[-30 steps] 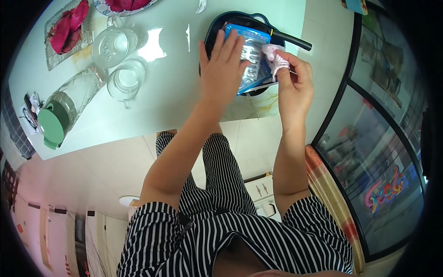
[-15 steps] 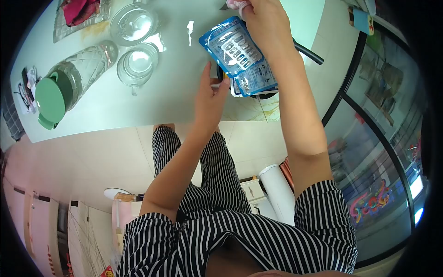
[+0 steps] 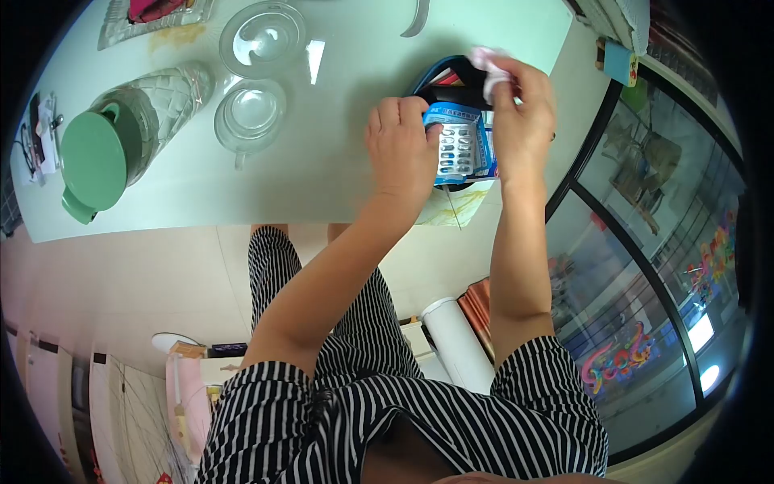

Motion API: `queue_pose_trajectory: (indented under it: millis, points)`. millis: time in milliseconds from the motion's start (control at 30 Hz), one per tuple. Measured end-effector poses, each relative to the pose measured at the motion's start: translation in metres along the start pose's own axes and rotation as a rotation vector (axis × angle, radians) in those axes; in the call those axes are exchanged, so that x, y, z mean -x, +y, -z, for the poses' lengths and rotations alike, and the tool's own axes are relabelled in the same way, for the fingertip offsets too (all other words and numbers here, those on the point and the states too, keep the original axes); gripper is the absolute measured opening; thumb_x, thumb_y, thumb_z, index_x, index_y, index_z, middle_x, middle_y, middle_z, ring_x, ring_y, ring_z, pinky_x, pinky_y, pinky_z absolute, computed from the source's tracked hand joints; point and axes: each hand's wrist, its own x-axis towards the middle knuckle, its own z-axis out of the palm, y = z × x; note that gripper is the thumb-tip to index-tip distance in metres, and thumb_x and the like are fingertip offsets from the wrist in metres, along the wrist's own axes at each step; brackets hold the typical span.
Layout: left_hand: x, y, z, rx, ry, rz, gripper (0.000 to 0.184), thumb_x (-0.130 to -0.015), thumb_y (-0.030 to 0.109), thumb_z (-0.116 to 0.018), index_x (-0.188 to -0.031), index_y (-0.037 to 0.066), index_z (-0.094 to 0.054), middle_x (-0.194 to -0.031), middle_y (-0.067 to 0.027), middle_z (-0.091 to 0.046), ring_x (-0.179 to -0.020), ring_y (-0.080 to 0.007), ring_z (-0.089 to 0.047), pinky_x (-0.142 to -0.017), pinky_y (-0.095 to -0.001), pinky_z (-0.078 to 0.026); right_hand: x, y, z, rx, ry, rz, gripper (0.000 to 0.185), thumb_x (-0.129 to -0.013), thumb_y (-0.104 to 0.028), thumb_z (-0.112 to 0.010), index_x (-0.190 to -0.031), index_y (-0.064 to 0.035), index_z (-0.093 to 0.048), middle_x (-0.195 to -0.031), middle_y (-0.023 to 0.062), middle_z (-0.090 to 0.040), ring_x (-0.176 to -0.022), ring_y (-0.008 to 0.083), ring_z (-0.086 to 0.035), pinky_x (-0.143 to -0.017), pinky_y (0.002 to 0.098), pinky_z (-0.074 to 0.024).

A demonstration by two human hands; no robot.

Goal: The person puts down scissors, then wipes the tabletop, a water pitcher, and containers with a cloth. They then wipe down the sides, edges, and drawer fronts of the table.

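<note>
A dark round container [image 3: 427, 77] stands near the table's right front corner with packets in it. On top lies a blue pouch [image 3: 461, 111] with a silver capsule blister pack [image 3: 456, 149] at its front. My left hand [image 3: 403, 149] is closed at the container's left side, its thumb over the pouch's edge; the exact grip is partly hidden. Above the container's right side, my right hand [image 3: 524, 121] pinches a crumpled pink-and-white cloth or tissue [image 3: 490, 64]. A black bar, perhaps the handle [image 3: 459, 94], crosses the container behind the pouch.
Two clear glass cups [image 3: 251, 113] and a glass jug with a green lid [image 3: 95, 157] stand on the left of the table [image 3: 339, 177]. A curved grey metal piece [image 3: 417, 19] lies at the back. A glass tray [image 3: 113, 32] holds something dark pink.
My right hand has come down towards the container with the cloth. My left hand has moved up onto its side and closed. The pouch sits lower among the packets, and the view has shifted.
</note>
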Motion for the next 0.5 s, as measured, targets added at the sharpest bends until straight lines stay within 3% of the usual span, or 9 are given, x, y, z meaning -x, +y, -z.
queue_pose_trajectory:
  millis: [67, 133, 167, 233, 300, 333, 400, 433, 500]
  points:
    - [0.002, -0.001, -0.009, -0.076, 0.144, 0.017, 0.053, -0.077, 0.019, -0.081, -0.121, 0.003, -0.056, -0.116, -0.0152, -0.057, -0.113, -0.0359, -0.052, -0.099, -0.0441, -0.039, -0.01, -0.001, -0.018, 0.025, -0.122, 0.334, 0.031, -0.076, 0.008, -0.062, -0.1, -0.0095, -0.071, -0.103, 0.008, -0.068, -0.097, 0.0293, -0.062, -0.086, 0.0387, -0.0515]
    - [0.009, -0.002, -0.018, -0.107, 0.19, 0.013, 0.062, -0.076, 0.019, -0.081, -0.128, 0.004, -0.052, -0.122, -0.0146, -0.054, -0.116, -0.0348, -0.05, -0.099, -0.0433, -0.038, -0.014, -0.006, -0.033, 0.03, -0.438, 0.588, 0.029, -0.078, 0.005, -0.061, -0.102, -0.0065, -0.071, -0.098, 0.0103, -0.067, -0.098, 0.0309, -0.06, -0.088, 0.0387, -0.0504]
    - [0.013, 0.0, -0.021, -0.136, 0.239, 0.007, 0.07, -0.075, 0.019, -0.081, -0.135, 0.006, -0.047, -0.128, -0.014, -0.051, -0.118, -0.0336, -0.048, -0.099, -0.0424, -0.036, -0.014, -0.005, -0.038, 0.032, -0.436, 0.579, 0.029, -0.078, 0.005, -0.061, -0.102, -0.0065, -0.071, -0.098, 0.0103, -0.067, -0.098, 0.0309, -0.06, -0.088, 0.0387, -0.0504]
    - [0.019, 0.003, -0.021, -0.125, 0.194, 0.009, 0.072, -0.075, 0.02, -0.081, -0.137, 0.006, -0.046, -0.131, -0.0148, -0.05, -0.119, -0.0345, -0.048, -0.1, -0.044, -0.036, -0.019, 0.0, -0.045, 0.289, -0.739, 0.669, 0.027, -0.075, 0.002, -0.061, -0.098, -0.0071, -0.07, -0.097, 0.0101, -0.067, -0.097, 0.0319, -0.06, -0.088, 0.0399, -0.05]
    - [0.016, 0.001, -0.018, -0.116, 0.154, 0.015, 0.074, -0.075, 0.02, -0.081, -0.138, 0.006, -0.045, -0.134, -0.0157, -0.049, -0.12, -0.0355, -0.048, -0.101, -0.0457, -0.036, -0.043, 0.019, -0.044, 0.216, -0.663, 0.641, 0.024, -0.076, 0.002, -0.06, -0.096, -0.007, -0.07, -0.096, 0.0102, -0.066, -0.096, 0.032, -0.059, -0.087, 0.0403, -0.0499]
    - [0.012, 0.0, -0.018, -0.067, 0.164, 0.05, 0.066, -0.08, 0.021, -0.078, -0.136, 0.003, -0.048, -0.131, -0.0182, -0.053, -0.119, -0.0371, -0.049, -0.102, -0.0456, -0.037, -0.056, 0.031, -0.039, 0.145, -0.592, 0.62, 0.022, -0.076, 0.001, -0.06, -0.095, -0.0069, -0.069, -0.095, 0.0104, -0.066, -0.095, 0.032, -0.059, -0.087, 0.0408, -0.0498]
    - [0.003, -0.008, -0.017, -0.016, 0.171, 0.076, 0.059, -0.085, 0.022, -0.074, -0.135, 0.001, -0.051, -0.127, -0.0208, -0.057, -0.119, -0.0387, -0.051, -0.103, -0.0455, -0.039, -0.077, 0.056, -0.022, 0.419, -0.421, 0.565, 0.024, -0.082, 0.002, -0.056, -0.1, -0.0054, -0.07, -0.098, 0.011, -0.068, -0.097, 0.0303, -0.061, -0.088, 0.0369, -0.0497]
    - [-0.001, -0.017, -0.017, -0.058, 0.082, 0.064, 0.049, -0.09, 0.023, -0.069, -0.132, 0.002, -0.055, -0.123, -0.0193, -0.059, -0.114, -0.0383, -0.054, -0.099, -0.0452, -0.042, -0.082, 0.046, -0.007, 0.345, -0.41, 0.333, 0.013, -0.081, 0.004, -0.057, -0.085, -0.0015, -0.068, -0.09, 0.0187, -0.068, -0.09, 0.0371, -0.062, -0.084, 0.0435, -0.0496]
    - [-0.007, -0.027, -0.02, 0.028, -0.032, 0.111, 0.033, -0.101, 0.023, -0.054, -0.126, 0.004, -0.063, -0.113, -0.0196, -0.067, -0.103, -0.0377, -0.063, -0.091, -0.0423, -0.049, -0.09, 0.055, 0.002, 0.139, -0.447, 0.129, 0.019, -0.081, 0.005, -0.057, -0.09, -0.0012, -0.072, -0.095, 0.0189, -0.069, -0.092, 0.0344, -0.064, -0.086, 0.0402, -0.0502]
